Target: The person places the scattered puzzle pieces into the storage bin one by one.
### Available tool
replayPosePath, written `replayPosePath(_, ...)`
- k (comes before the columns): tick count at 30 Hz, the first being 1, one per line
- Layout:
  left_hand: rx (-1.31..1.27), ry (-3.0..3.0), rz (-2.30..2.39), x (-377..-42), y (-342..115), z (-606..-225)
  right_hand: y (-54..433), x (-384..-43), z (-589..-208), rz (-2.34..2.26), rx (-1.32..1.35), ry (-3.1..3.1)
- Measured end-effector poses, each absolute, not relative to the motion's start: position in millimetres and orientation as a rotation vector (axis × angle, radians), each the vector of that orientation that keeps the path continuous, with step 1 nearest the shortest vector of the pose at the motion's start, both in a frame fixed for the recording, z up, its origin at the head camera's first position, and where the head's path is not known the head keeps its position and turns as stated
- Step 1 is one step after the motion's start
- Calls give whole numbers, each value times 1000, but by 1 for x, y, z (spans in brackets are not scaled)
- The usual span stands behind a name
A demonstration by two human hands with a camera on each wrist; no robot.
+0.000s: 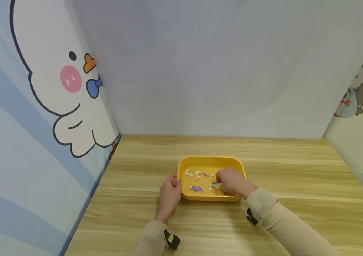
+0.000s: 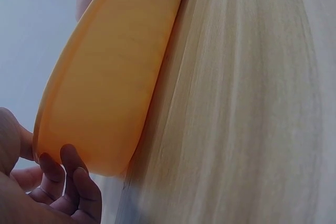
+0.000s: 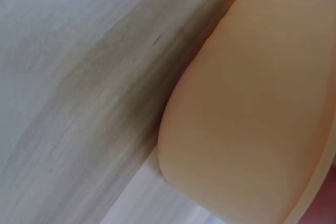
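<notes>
A yellow plastic tray (image 1: 211, 161) with raised walls and rounded corners sits on the wooden table. The left hand (image 1: 171, 193) grips its left end; in the left wrist view the fingers (image 2: 79, 182) curl against the tray's outer wall (image 2: 107, 87). The right hand (image 1: 232, 182) reaches into the right part of the tray with curled fingers, pinching the end of a small blue-and-pale patterned piece (image 1: 214, 185); the fingertips are largely hidden. Left of it lies a purple-and-pink patterned piece (image 1: 196, 188). The right wrist view shows only the tray's outer wall (image 3: 247, 103) and a sliver of skin.
Along the tray's far side lie several small pieces, among them a pale one (image 1: 189, 174), another pale one (image 1: 198, 174) and a pink one (image 1: 205, 175). The wooden tabletop (image 1: 296, 177) surrounds the tray. A grey wall sheet (image 1: 213, 71) rises behind, with printed panels either side.
</notes>
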State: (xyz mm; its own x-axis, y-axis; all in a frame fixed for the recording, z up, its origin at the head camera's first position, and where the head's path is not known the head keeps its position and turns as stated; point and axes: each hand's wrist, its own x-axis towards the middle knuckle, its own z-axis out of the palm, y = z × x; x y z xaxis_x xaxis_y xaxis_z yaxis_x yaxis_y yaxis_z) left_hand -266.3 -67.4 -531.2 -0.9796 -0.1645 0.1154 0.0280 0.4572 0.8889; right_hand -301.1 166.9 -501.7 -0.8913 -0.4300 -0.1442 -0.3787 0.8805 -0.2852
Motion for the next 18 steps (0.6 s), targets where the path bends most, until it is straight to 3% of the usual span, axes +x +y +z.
replayPosePath(18, 134, -2533, -1540, -275, -75, -541, 171, -300, -499, -461, -679, 2908)
